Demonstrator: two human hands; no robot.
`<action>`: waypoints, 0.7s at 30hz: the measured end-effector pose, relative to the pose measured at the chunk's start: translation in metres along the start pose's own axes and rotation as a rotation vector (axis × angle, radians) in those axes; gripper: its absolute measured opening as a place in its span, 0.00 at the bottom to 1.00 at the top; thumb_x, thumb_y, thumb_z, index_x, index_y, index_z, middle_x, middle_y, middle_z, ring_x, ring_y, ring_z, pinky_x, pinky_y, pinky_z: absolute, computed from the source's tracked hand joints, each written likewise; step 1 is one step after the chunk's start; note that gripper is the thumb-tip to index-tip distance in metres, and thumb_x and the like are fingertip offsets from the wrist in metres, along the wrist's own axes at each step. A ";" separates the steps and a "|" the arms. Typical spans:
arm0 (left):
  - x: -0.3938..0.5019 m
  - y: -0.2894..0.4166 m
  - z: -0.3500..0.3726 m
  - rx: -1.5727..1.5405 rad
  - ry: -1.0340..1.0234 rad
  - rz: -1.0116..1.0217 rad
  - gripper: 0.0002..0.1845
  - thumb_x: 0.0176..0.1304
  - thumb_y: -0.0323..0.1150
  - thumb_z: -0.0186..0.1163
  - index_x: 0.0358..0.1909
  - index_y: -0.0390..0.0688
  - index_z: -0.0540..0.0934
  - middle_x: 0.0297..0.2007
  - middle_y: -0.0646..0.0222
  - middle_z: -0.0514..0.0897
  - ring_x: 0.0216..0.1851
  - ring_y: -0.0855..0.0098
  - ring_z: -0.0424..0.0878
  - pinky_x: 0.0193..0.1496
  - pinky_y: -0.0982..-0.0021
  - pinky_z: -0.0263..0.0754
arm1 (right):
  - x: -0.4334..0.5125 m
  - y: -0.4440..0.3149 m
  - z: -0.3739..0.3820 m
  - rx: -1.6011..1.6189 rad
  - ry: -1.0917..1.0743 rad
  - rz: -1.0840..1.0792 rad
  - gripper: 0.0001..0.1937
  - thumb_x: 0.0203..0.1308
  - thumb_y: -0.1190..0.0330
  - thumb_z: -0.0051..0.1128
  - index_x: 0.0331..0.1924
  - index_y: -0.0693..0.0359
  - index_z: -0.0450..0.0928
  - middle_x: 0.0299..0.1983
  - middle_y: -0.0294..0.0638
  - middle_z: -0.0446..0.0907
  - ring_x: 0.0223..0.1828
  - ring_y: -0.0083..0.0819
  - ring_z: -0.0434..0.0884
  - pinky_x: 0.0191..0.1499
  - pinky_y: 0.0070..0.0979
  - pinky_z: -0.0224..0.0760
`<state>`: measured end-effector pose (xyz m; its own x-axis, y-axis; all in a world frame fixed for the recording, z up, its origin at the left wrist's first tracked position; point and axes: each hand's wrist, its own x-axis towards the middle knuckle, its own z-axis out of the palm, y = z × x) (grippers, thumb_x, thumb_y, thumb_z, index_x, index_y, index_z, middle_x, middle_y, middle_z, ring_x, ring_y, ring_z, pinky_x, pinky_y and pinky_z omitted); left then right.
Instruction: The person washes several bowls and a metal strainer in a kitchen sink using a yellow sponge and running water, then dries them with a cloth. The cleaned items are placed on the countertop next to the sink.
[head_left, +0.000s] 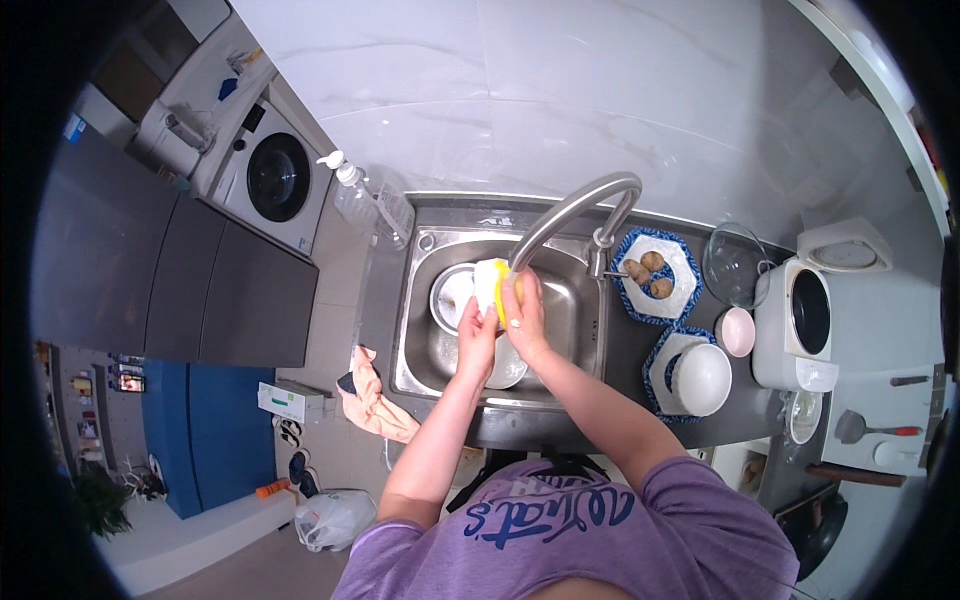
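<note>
Over the stainless steel sink (574, 330), both hands work on a white dish (486, 282), perhaps a bowl, overexposed in the light. My left hand (477, 334) grips its near side. In my right hand (527, 315) a yellow sponge (501, 294) is pressed against the dish, and a bit of foam sits on that hand. The curved faucet (577, 206) ends right above the right hand, hiding part of it; I cannot tell whether water runs. Below, in the basin, lie a round metal pot or bowl (444, 300) and a pale dish (508, 369), partly hidden by my forearms.
Right of the sink, blue-rimmed plates hold potatoes (652, 261) and a white bowl (703, 379). Beyond stand a glass bowl (735, 262), a pink bowl (735, 332) and an open rice cooker (787, 330). At left are pump bottles (356, 195) and a peach cloth (373, 401) on the counter edge.
</note>
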<state>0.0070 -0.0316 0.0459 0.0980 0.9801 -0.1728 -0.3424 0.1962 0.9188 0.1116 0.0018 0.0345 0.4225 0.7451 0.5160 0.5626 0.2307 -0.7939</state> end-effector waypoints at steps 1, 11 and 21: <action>-0.003 0.000 -0.001 0.123 -0.080 0.123 0.11 0.72 0.31 0.55 0.54 0.43 0.74 0.43 0.74 0.82 0.41 0.82 0.78 0.44 0.76 0.74 | -0.003 -0.001 -0.001 0.316 -0.127 0.424 0.17 0.69 0.60 0.48 0.50 0.65 0.78 0.42 0.46 0.84 0.46 0.42 0.84 0.51 0.38 0.77; 0.004 0.021 -0.029 0.594 -0.326 0.028 0.13 0.67 0.30 0.60 0.51 0.37 0.78 0.34 0.74 0.81 0.36 0.82 0.73 0.40 0.77 0.68 | 0.022 0.036 -0.004 0.669 -0.444 0.879 0.19 0.67 0.55 0.47 0.47 0.62 0.79 0.39 0.47 0.83 0.43 0.42 0.84 0.51 0.40 0.76; 0.010 0.019 -0.051 -0.189 -0.325 -0.316 0.20 0.70 0.36 0.58 0.61 0.41 0.71 0.51 0.63 0.82 0.49 0.69 0.83 0.56 0.64 0.78 | 0.052 0.040 -0.001 0.826 -0.868 1.034 0.19 0.68 0.53 0.44 0.47 0.57 0.80 0.40 0.42 0.84 0.41 0.37 0.84 0.47 0.37 0.77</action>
<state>-0.0461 -0.0166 0.0441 0.5009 0.8170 -0.2856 -0.4090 0.5143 0.7538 0.1572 0.0491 0.0298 -0.3190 0.8394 -0.4400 -0.3465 -0.5354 -0.7703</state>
